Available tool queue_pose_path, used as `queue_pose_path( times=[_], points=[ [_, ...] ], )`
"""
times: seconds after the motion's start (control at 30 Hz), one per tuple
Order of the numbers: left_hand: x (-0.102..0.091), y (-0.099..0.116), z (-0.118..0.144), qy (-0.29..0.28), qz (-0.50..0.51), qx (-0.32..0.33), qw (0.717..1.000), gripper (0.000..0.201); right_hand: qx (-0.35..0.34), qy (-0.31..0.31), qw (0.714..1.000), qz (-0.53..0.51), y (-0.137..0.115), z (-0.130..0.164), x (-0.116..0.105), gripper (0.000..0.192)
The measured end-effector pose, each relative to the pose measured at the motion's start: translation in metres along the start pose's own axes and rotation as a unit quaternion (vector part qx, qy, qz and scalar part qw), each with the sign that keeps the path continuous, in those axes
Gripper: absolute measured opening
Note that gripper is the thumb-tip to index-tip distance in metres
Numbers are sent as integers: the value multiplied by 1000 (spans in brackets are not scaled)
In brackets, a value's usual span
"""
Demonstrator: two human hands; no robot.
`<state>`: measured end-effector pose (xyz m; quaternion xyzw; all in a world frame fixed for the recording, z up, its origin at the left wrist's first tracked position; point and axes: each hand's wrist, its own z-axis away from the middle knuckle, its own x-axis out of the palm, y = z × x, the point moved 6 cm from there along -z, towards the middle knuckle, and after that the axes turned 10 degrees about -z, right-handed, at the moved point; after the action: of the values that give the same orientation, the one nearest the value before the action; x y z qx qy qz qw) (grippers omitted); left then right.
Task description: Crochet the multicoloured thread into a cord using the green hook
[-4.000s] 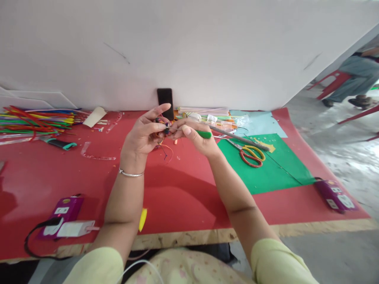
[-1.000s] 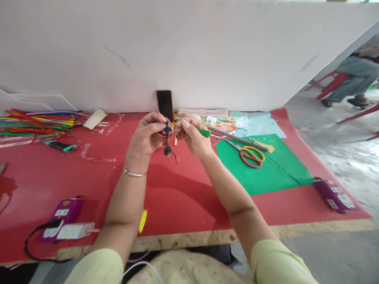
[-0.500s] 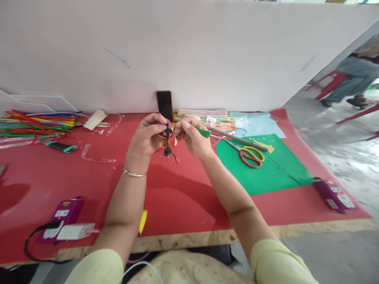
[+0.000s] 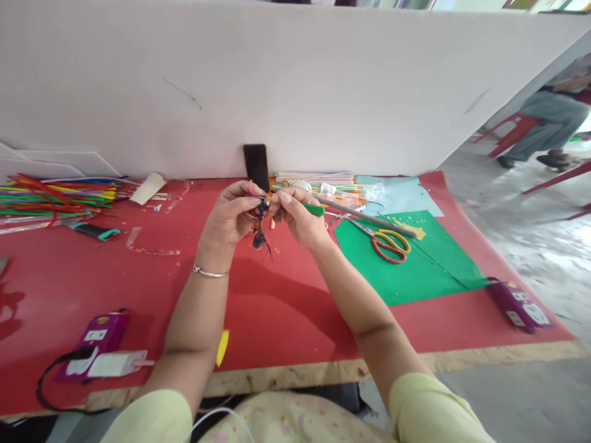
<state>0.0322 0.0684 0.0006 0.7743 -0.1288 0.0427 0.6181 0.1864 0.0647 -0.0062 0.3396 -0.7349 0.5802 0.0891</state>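
Note:
My left hand [image 4: 229,216] pinches the top of a small dark multicoloured yarn piece [image 4: 259,232] that hangs down between both hands above the red table cover [image 4: 277,301]. My right hand [image 4: 300,216] grips a green-handled hook tool [image 4: 314,210], with its tip at the yarn piece. The two hands almost touch. A thin bracelet sits on my left wrist.
Red and yellow scissors [image 4: 389,242] and a grey rod [image 4: 364,215] lie on green paper [image 4: 415,258] at the right. Coloured sticks [image 4: 55,194] are piled at the far left. A black phone [image 4: 257,164] leans on the white board. Purple sockets [image 4: 96,344] [image 4: 519,304] sit near the front edge. Another person sits at far right [image 4: 549,120].
Four seconds ago my left fingers were spread and the yarn piece bunched; it now hangs lower from closed fingers. Over the last second both hands barely moved.

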Motion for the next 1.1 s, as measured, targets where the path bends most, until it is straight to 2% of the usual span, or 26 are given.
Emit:
queue_pose_path(
  times=[0.1, 0.17, 0.23, 0.37, 0.43, 0.53, 0.6, 0.67, 0.73, 0.87, 0.97, 1.1],
  points=[
    [1, -4, 0, -9, 13, 4, 1000, 25, -13, 7, 1000, -21, 4, -2, -1, 60],
    [1, -7, -2, -16, 8, 5, 1000, 26, -38, 12, 999, 3, 4, -3, -4, 61],
    [0, -10, -4, -8, -10, 6, 1000, 39, -82, 22, 994, 66, 0, -3, -8, 60],
    [2, -5, -9, 39, -72, 27, 996, 69, -166, 73, 967, 179, -12, 0, -20, 62],
    [8, 3, -11, 57, -124, 52, 989, 73, -150, 82, 970, 171, -12, -2, -25, 65],
    [19, 15, -12, 79, -193, 81, 975, 72, -50, 66, 991, 109, -4, -8, -26, 72],
    [24, 20, -11, 97, -204, 85, 970, 73, -4, 57, 996, 75, -2, -10, -24, 73],
    [28, 22, -8, 117, -192, 83, 971, 76, -16, 52, 996, 70, -8, -8, -22, 72],
    [32, 22, -5, 128, -168, 74, 975, 80, -59, 45, 994, 87, -18, -3, -20, 69],
    [39, 16, 2, 110, -110, 39, 987, 76, -116, 25, 987, 112, -33, 9, -21, 63],
    [40, 14, 6, 108, -111, 43, 987, 71, -116, 26, 986, 120, -38, 10, -24, 66],
    [34, 15, 11, 131, -113, 48, 984, 71, -74, 23, 988, 131, -33, 3, -20, 73]
  ],
)
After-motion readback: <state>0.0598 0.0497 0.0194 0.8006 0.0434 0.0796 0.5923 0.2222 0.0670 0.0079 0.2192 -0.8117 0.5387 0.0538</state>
